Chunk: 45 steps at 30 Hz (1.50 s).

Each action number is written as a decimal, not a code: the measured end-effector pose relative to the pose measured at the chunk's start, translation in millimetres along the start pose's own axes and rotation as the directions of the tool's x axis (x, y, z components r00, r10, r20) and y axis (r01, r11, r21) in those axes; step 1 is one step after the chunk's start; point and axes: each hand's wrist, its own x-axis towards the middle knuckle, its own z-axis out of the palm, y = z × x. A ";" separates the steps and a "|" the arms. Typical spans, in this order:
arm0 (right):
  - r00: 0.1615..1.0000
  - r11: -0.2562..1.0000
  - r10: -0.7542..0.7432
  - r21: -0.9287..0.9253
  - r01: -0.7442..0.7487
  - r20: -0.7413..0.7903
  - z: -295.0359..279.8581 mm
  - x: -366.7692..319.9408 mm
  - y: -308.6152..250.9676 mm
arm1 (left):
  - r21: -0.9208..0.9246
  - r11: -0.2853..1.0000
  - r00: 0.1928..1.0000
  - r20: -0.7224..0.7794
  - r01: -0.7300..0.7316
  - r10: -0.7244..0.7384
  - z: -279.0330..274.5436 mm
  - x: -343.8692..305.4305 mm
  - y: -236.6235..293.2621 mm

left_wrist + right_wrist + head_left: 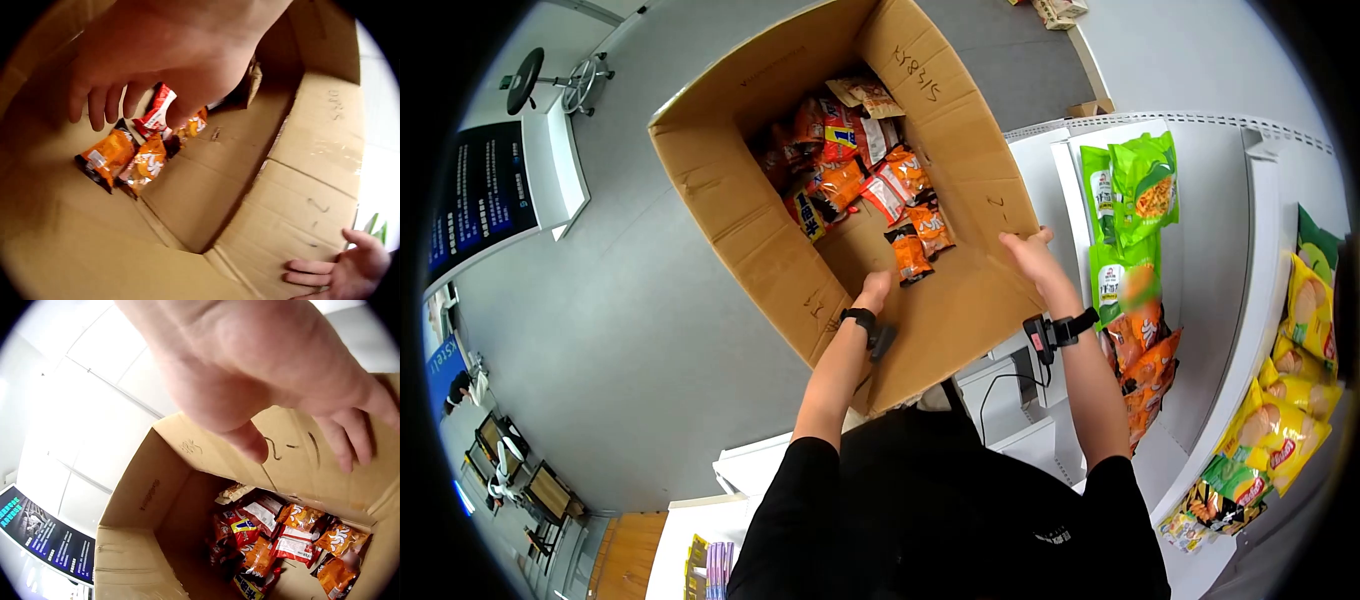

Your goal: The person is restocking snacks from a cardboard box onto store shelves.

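A large open cardboard box (965, 325) stands before me with its flaps up, holding several snack bags in orange, red and brown wrappers. My left hand (878, 288) reaches over the near part of the box, its fingers loosely extended and nothing in them. In the left wrist view it hangs above two orange snack bags (109, 155) and a red-and-white packet (155, 112). My right hand (1030, 255) is at the right flap (287, 447), thumb and fingers spread along the flap's inner face. Both wrists wear black camera straps.
Right of the box, a white shelf (1210, 300) carries green bags (1135, 190) and orange bags (1145, 370). Yellow chip bags (1280, 430) line another shelf farther right. A black cable (990, 385) hangs near the right wrist. A stool (550, 80) stands at far left.
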 end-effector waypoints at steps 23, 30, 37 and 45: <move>0.969 0.995 0.043 0.079 -0.064 0.245 -8.6 -13.9 -14.1 | 0.175 0.963 0.917 0.308 0.206 -0.253 18.5 74.1 -32.7; 0.969 0.992 0.041 0.109 -0.069 0.244 -7.9 -15.7 -11.9 | 0.167 0.973 0.926 0.314 0.162 -0.208 21.3 91.4 -41.3; 0.973 0.995 -0.049 0.094 0.029 0.227 -8.9 -14.8 -8.5 | 0.073 0.997 0.967 0.250 0.027 -0.044 28.4 67.8 -10.1; 0.973 0.991 -0.115 0.092 0.098 0.199 -10.0 -3.7 16.4 | -0.034 0.988 0.977 0.145 -0.150 0.154 17.3 18.2 54.7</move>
